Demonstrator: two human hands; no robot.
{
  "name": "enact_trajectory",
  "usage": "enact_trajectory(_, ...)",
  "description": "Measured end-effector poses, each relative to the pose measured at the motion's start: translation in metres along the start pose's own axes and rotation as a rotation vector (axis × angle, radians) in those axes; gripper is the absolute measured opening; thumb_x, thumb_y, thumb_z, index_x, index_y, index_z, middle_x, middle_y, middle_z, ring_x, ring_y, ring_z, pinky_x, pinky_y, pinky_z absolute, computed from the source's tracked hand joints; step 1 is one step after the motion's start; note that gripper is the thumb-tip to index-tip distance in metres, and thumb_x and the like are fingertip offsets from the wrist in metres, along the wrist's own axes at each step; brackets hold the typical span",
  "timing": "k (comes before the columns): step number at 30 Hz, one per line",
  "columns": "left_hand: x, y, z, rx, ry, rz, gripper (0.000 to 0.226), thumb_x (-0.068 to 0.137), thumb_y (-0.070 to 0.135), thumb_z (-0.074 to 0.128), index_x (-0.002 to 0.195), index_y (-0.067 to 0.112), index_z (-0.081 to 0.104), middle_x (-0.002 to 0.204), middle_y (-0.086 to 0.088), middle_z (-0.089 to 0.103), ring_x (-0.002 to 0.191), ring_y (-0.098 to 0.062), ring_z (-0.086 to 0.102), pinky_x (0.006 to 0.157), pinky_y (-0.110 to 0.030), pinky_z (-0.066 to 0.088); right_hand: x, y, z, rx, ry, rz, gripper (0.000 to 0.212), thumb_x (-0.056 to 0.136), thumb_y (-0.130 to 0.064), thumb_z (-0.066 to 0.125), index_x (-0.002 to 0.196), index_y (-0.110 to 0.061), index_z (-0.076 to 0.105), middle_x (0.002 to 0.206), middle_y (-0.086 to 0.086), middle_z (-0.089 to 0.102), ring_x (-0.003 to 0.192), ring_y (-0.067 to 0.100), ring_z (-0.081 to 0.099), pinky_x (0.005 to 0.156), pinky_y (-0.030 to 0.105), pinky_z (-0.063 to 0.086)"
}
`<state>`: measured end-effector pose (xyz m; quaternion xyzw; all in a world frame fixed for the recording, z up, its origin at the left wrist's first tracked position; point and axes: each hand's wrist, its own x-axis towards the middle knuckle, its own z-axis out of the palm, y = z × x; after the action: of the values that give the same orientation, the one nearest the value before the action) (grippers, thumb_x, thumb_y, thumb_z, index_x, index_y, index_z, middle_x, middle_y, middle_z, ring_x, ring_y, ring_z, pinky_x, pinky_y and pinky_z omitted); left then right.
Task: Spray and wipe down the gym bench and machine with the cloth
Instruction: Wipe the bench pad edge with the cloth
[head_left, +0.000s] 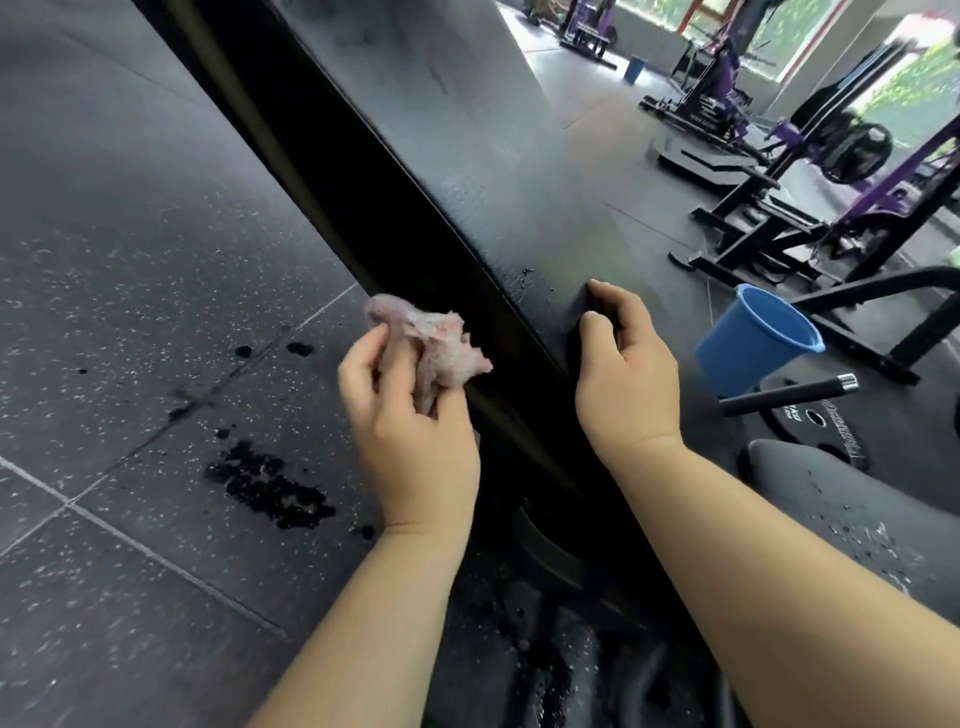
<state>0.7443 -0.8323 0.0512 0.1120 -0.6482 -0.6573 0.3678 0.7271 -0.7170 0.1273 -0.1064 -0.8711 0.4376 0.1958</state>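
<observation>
Black bench pad (467, 130), speckled floor (130, 234), wet patches (270, 493)

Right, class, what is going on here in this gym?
A person is cleaning a black bench pad. The left hand holds a crumpled pink cloth beside the pad. The right hand grips the pad's near edge. A blue bucket stands on the floor to the right.

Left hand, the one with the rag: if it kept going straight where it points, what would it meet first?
Most likely the dark side of the bench pad, just beyond the cloth that the left hand holds; depth is hard to judge.
</observation>
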Motion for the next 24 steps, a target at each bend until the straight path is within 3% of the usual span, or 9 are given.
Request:
enact_trajectory(2,-0.027,-0.014,0.0,0.133,-0.099,0.117,0.033,0.081,0.003,0.068,0.114,0.008,0.071,0.119,0.009,0.047,0.111,-0.018,0.054,0.101,-0.015,0.039,0.0,-0.002,0.0,-0.006,0.007,0.0,0.035,0.098,-0.024,0.047,0.129,-0.032,0.059,0.132,-0.016,0.06,0.118,-0.001,0.05,0.096,0.014,0.034)
enact_trajectory(5,-0.074,-0.019,-0.009,0.178,-0.297,0.238,0.034,0.078,0.007,0.057,0.107,0.015,0.075,0.12,0.009,0.048,0.108,-0.017,0.048,0.1,-0.009,0.033,0.001,0.0,0.001,-0.017,0.014,-0.012,0.034,0.098,-0.022,0.047,0.128,-0.03,0.059,0.127,-0.015,0.062,0.109,-0.006,0.049,0.085,0.003,0.033)
enact_trajectory(8,-0.031,-0.013,-0.008,0.054,-0.105,0.208,0.045,0.082,-0.001,0.055,0.117,0.024,0.066,0.125,0.007,0.048,0.118,-0.017,0.047,0.103,-0.024,0.04,0.001,-0.001,0.003,-0.033,0.038,-0.02,0.033,0.098,-0.021,0.047,0.127,-0.031,0.061,0.12,-0.018,0.063,0.1,-0.011,0.049,0.078,-0.006,0.03)
enact_trajectory(10,0.021,-0.005,-0.002,-0.002,0.054,0.122,0.05,0.081,-0.006,0.058,0.122,0.022,0.062,0.127,0.01,0.047,0.123,-0.024,0.049,0.105,-0.034,0.041,0.001,0.001,0.003,-0.035,0.042,-0.004,0.034,0.098,-0.022,0.047,0.127,-0.033,0.061,0.118,-0.021,0.063,0.104,-0.009,0.051,0.083,0.001,0.033)
enact_trajectory(12,0.04,-0.002,0.0,-0.009,0.086,0.133,0.042,0.082,-0.004,0.062,0.12,0.013,0.066,0.126,0.013,0.047,0.123,-0.023,0.049,0.106,-0.036,0.04,-0.001,0.0,0.004,-0.043,0.043,0.001,0.034,0.099,-0.023,0.046,0.128,-0.033,0.06,0.119,-0.021,0.063,0.107,-0.006,0.052,0.084,0.004,0.034)
enact_trajectory(17,-0.059,-0.041,-0.008,0.155,-0.277,0.303,0.027,0.085,0.008,0.056,0.106,0.008,0.074,0.131,0.003,0.049,0.118,-0.024,0.051,0.108,-0.017,0.032,-0.002,-0.005,0.004,-0.096,0.048,-0.002,0.035,0.1,-0.023,0.043,0.129,-0.033,0.058,0.119,-0.018,0.063,0.105,-0.001,0.052,0.083,0.015,0.036)
enact_trajectory(19,-0.063,-0.044,-0.011,0.093,-0.278,0.182,0.037,0.082,-0.003,0.058,0.111,0.014,0.072,0.133,0.006,0.049,0.121,-0.012,0.049,0.106,-0.008,0.03,-0.002,-0.004,0.005,-0.103,0.051,-0.01,0.036,0.1,-0.023,0.042,0.13,-0.033,0.058,0.12,-0.019,0.062,0.107,0.0,0.051,0.087,0.016,0.034)
enact_trajectory(21,-0.03,-0.02,-0.007,-0.06,-0.069,-0.093,0.041,0.087,-0.007,0.056,0.121,0.014,0.064,0.134,0.004,0.048,0.115,0.007,0.048,0.102,-0.006,0.034,-0.002,-0.002,0.005,-0.093,0.053,-0.008,0.035,0.1,-0.024,0.042,0.129,-0.035,0.058,0.117,-0.022,0.062,0.103,-0.002,0.052,0.082,0.007,0.034)
enact_trajectory(24,0.03,0.018,0.001,-0.33,0.061,-0.358,0.036,0.099,0.012,0.042,0.134,0.01,0.049,0.126,0.005,0.052,0.099,0.023,0.05,0.087,-0.004,0.041,-0.002,0.0,0.004,-0.065,0.054,0.003,0.033,0.1,-0.024,0.044,0.127,-0.035,0.06,0.118,-0.022,0.062,0.102,-0.008,0.054,0.077,-0.001,0.034)
